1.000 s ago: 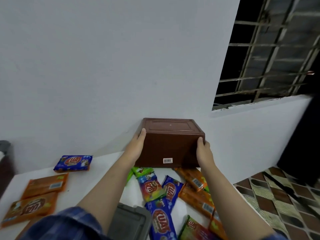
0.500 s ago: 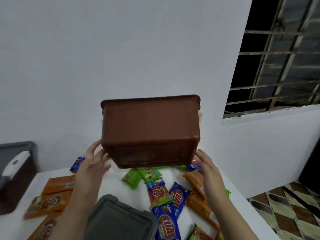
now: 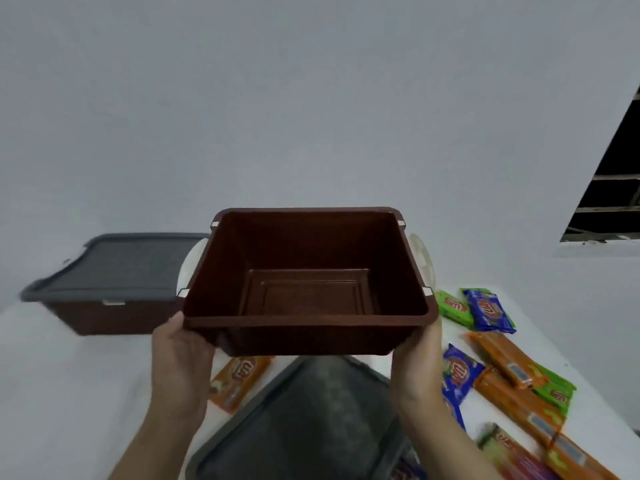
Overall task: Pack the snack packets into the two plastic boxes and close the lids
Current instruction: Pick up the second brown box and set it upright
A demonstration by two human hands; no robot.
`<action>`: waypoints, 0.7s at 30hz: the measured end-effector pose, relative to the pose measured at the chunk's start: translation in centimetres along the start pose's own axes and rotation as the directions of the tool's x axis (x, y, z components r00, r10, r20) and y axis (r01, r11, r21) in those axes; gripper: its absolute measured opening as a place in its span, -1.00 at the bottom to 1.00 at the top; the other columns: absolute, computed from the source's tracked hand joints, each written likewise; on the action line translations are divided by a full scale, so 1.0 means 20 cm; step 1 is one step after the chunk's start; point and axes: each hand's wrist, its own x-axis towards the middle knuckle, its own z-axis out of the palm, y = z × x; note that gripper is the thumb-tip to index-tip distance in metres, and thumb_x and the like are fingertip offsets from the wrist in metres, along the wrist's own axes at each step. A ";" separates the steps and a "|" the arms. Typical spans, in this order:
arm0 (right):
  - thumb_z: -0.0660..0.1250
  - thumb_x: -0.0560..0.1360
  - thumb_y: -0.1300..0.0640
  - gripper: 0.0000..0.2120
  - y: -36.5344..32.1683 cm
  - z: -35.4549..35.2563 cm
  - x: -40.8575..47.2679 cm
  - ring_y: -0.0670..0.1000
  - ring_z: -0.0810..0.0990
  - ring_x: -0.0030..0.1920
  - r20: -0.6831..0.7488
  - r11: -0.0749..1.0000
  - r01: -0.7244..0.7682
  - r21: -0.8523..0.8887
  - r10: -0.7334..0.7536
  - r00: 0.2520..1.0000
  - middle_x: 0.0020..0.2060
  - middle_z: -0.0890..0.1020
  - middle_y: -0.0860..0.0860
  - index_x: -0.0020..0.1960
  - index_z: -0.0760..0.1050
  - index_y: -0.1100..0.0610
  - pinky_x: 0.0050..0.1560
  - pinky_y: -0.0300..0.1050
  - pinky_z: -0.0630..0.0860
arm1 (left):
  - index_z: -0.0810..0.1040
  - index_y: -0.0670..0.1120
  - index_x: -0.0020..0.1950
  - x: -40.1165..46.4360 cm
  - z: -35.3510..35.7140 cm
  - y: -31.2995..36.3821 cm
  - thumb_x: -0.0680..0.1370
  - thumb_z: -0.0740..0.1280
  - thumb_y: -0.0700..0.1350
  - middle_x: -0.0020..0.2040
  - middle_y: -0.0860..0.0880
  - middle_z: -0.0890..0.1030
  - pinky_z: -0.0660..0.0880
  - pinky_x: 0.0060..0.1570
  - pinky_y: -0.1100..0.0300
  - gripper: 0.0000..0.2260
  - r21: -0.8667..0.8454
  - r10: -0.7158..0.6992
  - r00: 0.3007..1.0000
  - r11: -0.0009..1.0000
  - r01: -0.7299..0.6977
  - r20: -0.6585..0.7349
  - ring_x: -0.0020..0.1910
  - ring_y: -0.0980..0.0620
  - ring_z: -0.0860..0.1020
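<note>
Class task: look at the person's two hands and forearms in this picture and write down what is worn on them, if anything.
Both hands are bare: the left hand and the right hand show no gloves, rings, watch or bracelets. The forearms are uncovered as far as the bottom edge of the picture, and no sleeve shows in this frame.

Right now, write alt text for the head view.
Both hands, left hand and right hand, hold an empty brown box open side up above a white table. A loose grey lid lies below, a second box with its lid on stands left, and snack packets lie scattered right.
</note>
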 end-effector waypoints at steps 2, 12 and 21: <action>0.07 0.63 -0.01 -0.70 0.08 0.11 -0.16 -0.23 0.63 0.02 -0.004 1.000 -0.007 0.025 0.007 1.000 -0.02 0.70 -0.17 0.13 0.56 -0.05 -0.08 -0.39 0.53 | 0.65 0.04 0.13 -0.06 -0.17 0.11 0.58 0.04 -0.01 0.17 0.01 0.63 0.54 0.08 0.20 -0.62 -0.003 0.068 0.997 0.998 -0.068 -0.033 0.16 0.07 0.56; 0.00 0.68 0.13 -0.60 0.47 0.63 -0.78 -0.15 0.59 0.14 0.174 0.996 -0.069 0.064 0.056 0.983 0.09 0.67 -0.06 0.19 0.62 0.01 0.03 -0.36 0.50 | 0.61 0.08 0.05 -0.17 -0.91 0.56 0.44 0.21 0.06 0.16 0.02 0.61 0.32 0.30 -0.02 -0.73 0.095 0.155 0.964 0.986 -0.137 -0.217 0.25 0.01 0.51; 0.10 0.58 -0.22 -0.69 0.76 0.80 -0.99 -0.20 0.55 0.22 0.254 0.981 -0.139 -0.136 0.170 0.952 0.16 0.62 -0.22 0.21 0.53 -0.33 0.09 -0.35 0.50 | 0.51 0.02 0.22 -0.12 -1.33 0.56 0.62 -0.02 0.01 0.13 0.03 0.59 0.37 0.23 0.10 -0.65 0.191 0.034 0.942 0.981 0.032 -0.335 0.28 -0.01 0.46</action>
